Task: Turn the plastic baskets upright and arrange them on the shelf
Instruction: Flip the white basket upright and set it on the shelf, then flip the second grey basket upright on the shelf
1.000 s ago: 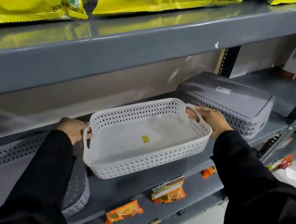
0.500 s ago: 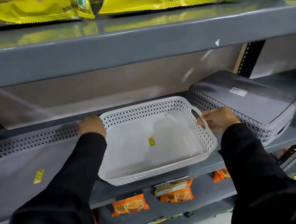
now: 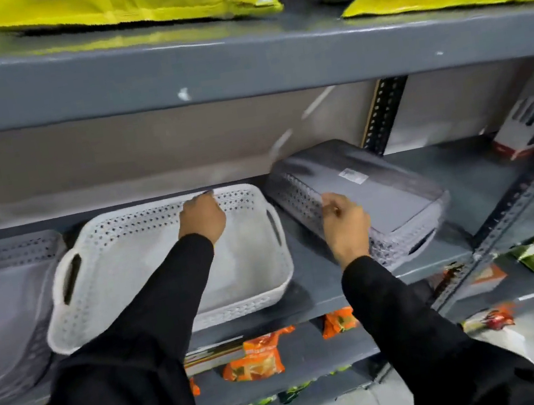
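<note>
A white lattice basket [image 3: 251,267] stands upright in the middle of the grey shelf [image 3: 319,286]. My left hand [image 3: 201,217] reaches across it, fingers curled over its far rim. To its right, a grey basket [image 3: 385,191] lies upside down and tilted, flat bottom up with a small label. My right hand [image 3: 345,225] is closed on that basket's near left edge. A second grey basket [image 3: 0,304] sits upright at the far left, partly cut off by the frame.
The upper shelf [image 3: 238,64] hangs low overhead with yellow snack bags [image 3: 124,1] on it. A perforated upright post [image 3: 383,112] stands behind the overturned basket. Red-and-white boxes [image 3: 521,129] sit at the right. Orange packets [image 3: 254,360] lie on the lower shelf.
The white basket was set down on the shelf. My left hand left its left handle for the far rim. My right hand let go of the right handle and took the overturned grey basket's edge.
</note>
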Demonstrator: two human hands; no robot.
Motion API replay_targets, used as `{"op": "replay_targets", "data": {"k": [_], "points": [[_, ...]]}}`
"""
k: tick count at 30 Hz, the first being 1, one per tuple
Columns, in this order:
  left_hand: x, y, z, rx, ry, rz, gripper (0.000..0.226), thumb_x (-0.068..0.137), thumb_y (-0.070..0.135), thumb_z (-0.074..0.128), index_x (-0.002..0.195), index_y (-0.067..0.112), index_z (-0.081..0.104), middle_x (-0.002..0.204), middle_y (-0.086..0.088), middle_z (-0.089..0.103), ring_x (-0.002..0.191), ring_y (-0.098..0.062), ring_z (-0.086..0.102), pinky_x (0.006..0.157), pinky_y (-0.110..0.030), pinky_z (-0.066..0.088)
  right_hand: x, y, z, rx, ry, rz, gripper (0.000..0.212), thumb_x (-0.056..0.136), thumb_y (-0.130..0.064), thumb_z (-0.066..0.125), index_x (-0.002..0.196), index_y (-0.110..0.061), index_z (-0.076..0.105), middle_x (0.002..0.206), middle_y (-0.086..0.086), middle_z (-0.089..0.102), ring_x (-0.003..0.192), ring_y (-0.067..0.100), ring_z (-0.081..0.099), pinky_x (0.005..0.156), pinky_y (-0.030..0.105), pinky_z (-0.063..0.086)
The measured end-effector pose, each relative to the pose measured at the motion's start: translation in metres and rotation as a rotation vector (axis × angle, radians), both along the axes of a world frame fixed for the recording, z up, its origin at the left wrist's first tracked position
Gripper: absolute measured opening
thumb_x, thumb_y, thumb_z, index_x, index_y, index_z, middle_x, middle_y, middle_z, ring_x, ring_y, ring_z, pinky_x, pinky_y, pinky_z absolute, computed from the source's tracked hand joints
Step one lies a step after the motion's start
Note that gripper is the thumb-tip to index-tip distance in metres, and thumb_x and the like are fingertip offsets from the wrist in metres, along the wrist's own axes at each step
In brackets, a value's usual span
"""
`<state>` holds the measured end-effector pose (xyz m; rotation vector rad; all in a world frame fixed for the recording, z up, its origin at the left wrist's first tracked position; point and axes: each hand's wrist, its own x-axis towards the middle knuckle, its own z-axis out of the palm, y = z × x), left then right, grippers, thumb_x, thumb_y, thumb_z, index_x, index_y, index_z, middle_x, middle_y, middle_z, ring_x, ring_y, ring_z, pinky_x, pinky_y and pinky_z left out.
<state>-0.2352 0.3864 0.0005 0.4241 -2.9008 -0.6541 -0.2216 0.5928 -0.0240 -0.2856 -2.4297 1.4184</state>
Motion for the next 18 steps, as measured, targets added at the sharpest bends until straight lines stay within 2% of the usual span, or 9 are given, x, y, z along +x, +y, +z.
{"op": "replay_targets", "data": {"k": [2, 4, 6, 10, 12, 13, 15, 17, 18], "points": [[-0.021, 0.02, 0.004, 0.07, 0.043, -0.037, 0.033, 0.095, 0.005, 0.033, 0.116, -0.004, 0.056, 0.122, -0.027, 0.06, 0.115, -0.041, 0.054, 0.092, -0.041, 0.044, -0.002, 0.03, 0.001, -0.093, 0.091, -0.195, 0.029, 0.094, -0.011, 0.045, 0.114, -0.01, 0.065, 0.106, 0.015, 0.07, 0.097, 0.031, 0.062, 0.09, 0.033, 0.048], [-0.047, 0.04, 0.009, 0.098, 0.046, -0.079, 0.022, 0.093, 0.002, 0.032, 0.086, 0.0, 0.053, 0.109, -0.029, 0.062, 0.106, -0.043, 0.057, 0.078, -0.041, 0.042, -0.009, 0.058, 0.001, -0.157, 0.154, -0.371, 0.031, 0.093, -0.01, 0.043, 0.116, -0.011, 0.063, 0.115, 0.015, 0.065, 0.104, 0.032, 0.06, 0.096, 0.039, 0.046], [-0.074, 0.056, 0.013, 0.132, 0.045, -0.107, 0.023, 0.092, 0.002, 0.033, 0.078, 0.003, 0.051, 0.111, -0.03, 0.062, 0.107, -0.043, 0.056, 0.076, -0.039, 0.041, -0.017, 0.079, 0.003, -0.204, 0.139, -0.528, 0.036, 0.093, -0.007, 0.04, 0.124, -0.009, 0.058, 0.125, 0.016, 0.056, 0.113, 0.032, 0.055, 0.1, 0.038, 0.041], [-0.128, 0.08, 0.01, 0.229, -0.049, -0.104, 0.033, 0.096, 0.013, 0.035, 0.111, -0.004, 0.059, 0.129, -0.027, 0.056, 0.12, -0.04, 0.053, 0.096, -0.036, 0.042, -0.035, 0.116, 0.006, -0.447, -0.047, -0.772, 0.04, 0.097, -0.012, 0.037, 0.135, -0.004, 0.046, 0.14, 0.02, 0.04, 0.119, 0.035, 0.049, 0.098, 0.033, 0.035], [-0.146, 0.089, 0.006, 0.322, -0.133, -0.145, 0.042, 0.099, 0.025, 0.035, 0.114, -0.005, 0.06, 0.125, -0.026, 0.059, 0.115, -0.038, 0.056, 0.093, -0.035, 0.043, -0.044, 0.136, -0.003, -0.552, -0.21, -0.752, 0.041, 0.097, -0.014, 0.035, 0.135, 0.001, 0.045, 0.138, 0.024, 0.045, 0.117, 0.036, 0.05, 0.096, 0.033, 0.039], [-0.153, 0.095, 0.005, 0.355, -0.17, -0.174, 0.046, 0.1, 0.032, 0.034, 0.112, -0.003, 0.061, 0.119, -0.026, 0.06, 0.11, -0.036, 0.058, 0.088, -0.034, 0.043, -0.048, 0.144, -0.009, -0.612, -0.259, -0.686, 0.041, 0.098, -0.014, 0.033, 0.131, 0.003, 0.047, 0.129, 0.024, 0.052, 0.105, 0.034, 0.055, 0.09, 0.033, 0.043], [-0.163, 0.102, 0.0, 0.364, -0.247, -0.213, 0.059, 0.099, 0.045, 0.029, 0.116, -0.001, 0.061, 0.121, -0.025, 0.06, 0.111, -0.034, 0.058, 0.086, -0.031, 0.041, -0.053, 0.153, -0.018, -0.752, -0.29, -0.571, 0.031, 0.097, -0.012, 0.032, 0.106, 0.003, 0.058, 0.095, 0.017, 0.058, 0.07, 0.024, 0.053, 0.072, 0.028, 0.045], [-0.17, 0.106, -0.003, 0.308, -0.307, -0.187, 0.076, 0.093, 0.06, 0.023, 0.135, 0.002, 0.05, 0.141, -0.022, 0.049, 0.128, -0.035, 0.05, 0.102, -0.033, 0.038, -0.062, 0.161, -0.023, -0.868, -0.331, -0.588, 0.027, 0.094, -0.008, 0.034, 0.072, -0.01, 0.05, 0.075, 0.008, 0.049, 0.058, 0.017, 0.044, 0.056, 0.024, 0.04], [-0.172, 0.106, -0.005, 0.318, -0.327, -0.16, 0.084, 0.089, 0.067, 0.021, 0.142, 0.004, 0.043, 0.149, -0.02, 0.041, 0.135, -0.034, 0.043, 0.109, -0.035, 0.034, -0.067, 0.164, -0.025, -0.903, -0.336, -0.596, 0.028, 0.092, -0.008, 0.034, 0.066, -0.011, 0.044, 0.07, 0.006, 0.047, 0.057, 0.017, 0.044, 0.054, 0.023, 0.039]]}}
